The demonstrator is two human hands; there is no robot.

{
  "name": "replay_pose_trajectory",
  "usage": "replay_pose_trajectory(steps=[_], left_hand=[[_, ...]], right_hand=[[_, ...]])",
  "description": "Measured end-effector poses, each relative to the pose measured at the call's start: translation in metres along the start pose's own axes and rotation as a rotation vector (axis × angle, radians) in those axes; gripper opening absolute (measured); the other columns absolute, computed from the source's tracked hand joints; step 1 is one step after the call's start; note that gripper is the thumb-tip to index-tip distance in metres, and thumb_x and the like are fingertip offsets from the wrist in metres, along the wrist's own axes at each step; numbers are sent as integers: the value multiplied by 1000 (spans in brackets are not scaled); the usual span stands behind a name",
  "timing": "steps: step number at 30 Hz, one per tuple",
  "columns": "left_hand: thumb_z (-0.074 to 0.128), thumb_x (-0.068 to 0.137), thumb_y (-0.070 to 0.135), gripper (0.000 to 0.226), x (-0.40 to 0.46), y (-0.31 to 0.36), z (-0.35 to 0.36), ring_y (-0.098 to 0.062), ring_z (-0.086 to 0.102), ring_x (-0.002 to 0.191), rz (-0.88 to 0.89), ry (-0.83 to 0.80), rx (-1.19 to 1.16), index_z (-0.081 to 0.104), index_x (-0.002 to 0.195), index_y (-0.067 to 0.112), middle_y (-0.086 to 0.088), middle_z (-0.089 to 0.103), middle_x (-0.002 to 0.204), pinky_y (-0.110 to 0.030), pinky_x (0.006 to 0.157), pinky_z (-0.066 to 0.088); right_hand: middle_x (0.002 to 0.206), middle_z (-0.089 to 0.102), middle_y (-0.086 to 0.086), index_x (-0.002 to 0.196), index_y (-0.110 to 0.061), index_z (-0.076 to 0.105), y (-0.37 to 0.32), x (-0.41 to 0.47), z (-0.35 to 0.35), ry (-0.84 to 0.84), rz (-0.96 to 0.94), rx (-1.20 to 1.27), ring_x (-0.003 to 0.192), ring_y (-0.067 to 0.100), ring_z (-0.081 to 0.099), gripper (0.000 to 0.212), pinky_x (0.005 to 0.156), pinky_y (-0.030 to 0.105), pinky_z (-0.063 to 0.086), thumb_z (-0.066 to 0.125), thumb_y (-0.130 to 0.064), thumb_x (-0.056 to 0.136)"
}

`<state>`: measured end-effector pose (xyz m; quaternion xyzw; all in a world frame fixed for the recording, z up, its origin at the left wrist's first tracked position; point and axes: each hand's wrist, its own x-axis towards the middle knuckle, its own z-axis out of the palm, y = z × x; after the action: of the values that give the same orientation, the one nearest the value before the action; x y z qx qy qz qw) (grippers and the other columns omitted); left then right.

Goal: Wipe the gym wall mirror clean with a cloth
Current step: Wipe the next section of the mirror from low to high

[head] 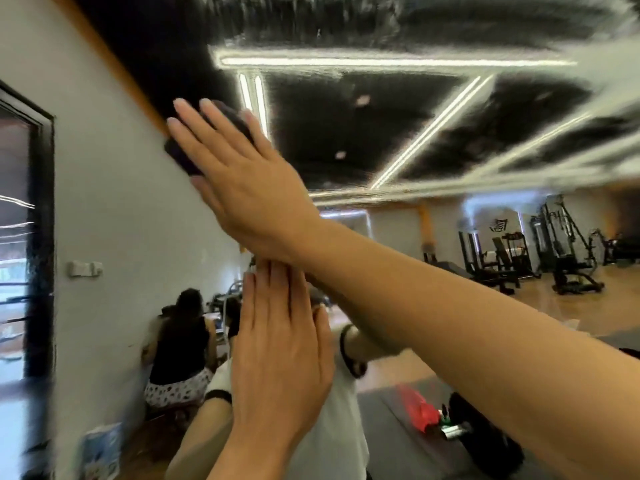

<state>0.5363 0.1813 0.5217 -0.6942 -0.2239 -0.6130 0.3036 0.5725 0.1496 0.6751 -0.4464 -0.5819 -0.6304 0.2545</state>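
High up, right hand [242, 174] flat, pressing dark cloth [180, 157] on streaky mirror [381, 133]; left hand [280, 368] flat, fingers straight.

Dark purple cloth [187, 157] bunched flat against streaked wall mirror [346, 133] (upper left area).

A: Where on the mirror [381, 140] is there room for a hand?
B: The wide upper right stretch has nothing lying on it.
A: And toward the left?
B: The right hand [239, 174] lies flat on a dark cloth [181, 157] near the mirror's left edge. Directly below, the left hand [280, 358] lies flat against the glass under the right forearm [450, 320].
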Motion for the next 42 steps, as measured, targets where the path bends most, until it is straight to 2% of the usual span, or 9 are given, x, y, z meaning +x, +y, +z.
replay_pose_trajectory(steps=[6, 10, 15, 18, 27, 32, 35, 37, 42], left_hand=[[29, 102, 28, 65, -2, -1, 5, -35, 13, 154, 52, 51, 1, 18, 156, -7, -25, 13, 165, -44, 124, 9], [27, 103, 27, 64, -1, 1, 2, -35, 13, 155, 61, 57, 5, 14, 156, -6, -24, 11, 166, -44, 124, 10], [38, 102, 20, 64, -2, -1, 3, -34, 14, 155, 66, 59, -20, 17, 156, -6, -24, 14, 165, -42, 126, 7], [37, 102, 21, 64, -1, 0, 3, -33, 14, 155, 53, 58, -25, 18, 157, -6, -24, 14, 165, -41, 127, 4], [26, 104, 27, 64, -2, 1, 0, -31, 3, 156, 43, 12, -10, 11, 158, -5, -21, 4, 168, -44, 127, 4], [32, 104, 20, 63, -2, 2, -2, -31, 6, 156, 38, 21, -58, 13, 158, -5, -20, 6, 168, -40, 127, 1], [37, 102, 16, 63, -2, 3, -2, -31, 9, 156, 25, 35, -62, 15, 157, -6, -21, 9, 167, -41, 127, 3], [36, 101, 16, 65, -2, 3, -2, -31, 7, 156, 27, 26, -45, 13, 157, -6, -22, 7, 167, -42, 127, 3], [35, 101, 17, 66, -3, 3, -2, -30, 3, 157, 23, 9, -53, 10, 158, -5, -20, 3, 168, -43, 127, 4]], right_hand=[[162, 27, 15, 155, -5, 28, 165, -109, -31, 193, 682, 27, 151, 28, 21, 56, 124, 53, 5, 30, -23, 102], [169, 6, 11, 160, -4, 12, 169, -118, -42, 236, 1094, 29, 155, 25, 3, 56, 125, 48, -5, 26, -19, 108], [164, 25, 11, 156, -7, 31, 28, -81, 0, 167, 323, 190, 154, 26, 17, 59, 125, 44, 1, 25, -28, 101], [162, 32, 11, 153, -6, 37, 34, -90, -2, 117, 51, 148, 152, 26, 25, 55, 125, 48, 12, 31, -24, 101], [169, 2, 8, 160, -7, 7, 153, -174, -35, 238, 1070, 49, 156, 22, -1, 60, 125, 46, -6, 20, -23, 103], [165, 23, 14, 156, -3, 29, 14, -138, 3, 168, 394, 133, 154, 27, 15, 58, 126, 41, -1, 32, -19, 99], [162, 30, 14, 154, -5, 31, 27, -149, -6, 46, 19, 111, 152, 26, 22, 55, 126, 43, 7, 36, -21, 101], [164, 26, 13, 156, -7, 27, 70, -169, -19, 1, 34, 107, 154, 24, 18, 56, 126, 45, 10, 35, -22, 102], [167, 17, 10, 159, -8, 18, 143, -238, -34, 131, 688, 74, 155, 19, 10, 61, 126, 33, -2, 25, -27, 101]])
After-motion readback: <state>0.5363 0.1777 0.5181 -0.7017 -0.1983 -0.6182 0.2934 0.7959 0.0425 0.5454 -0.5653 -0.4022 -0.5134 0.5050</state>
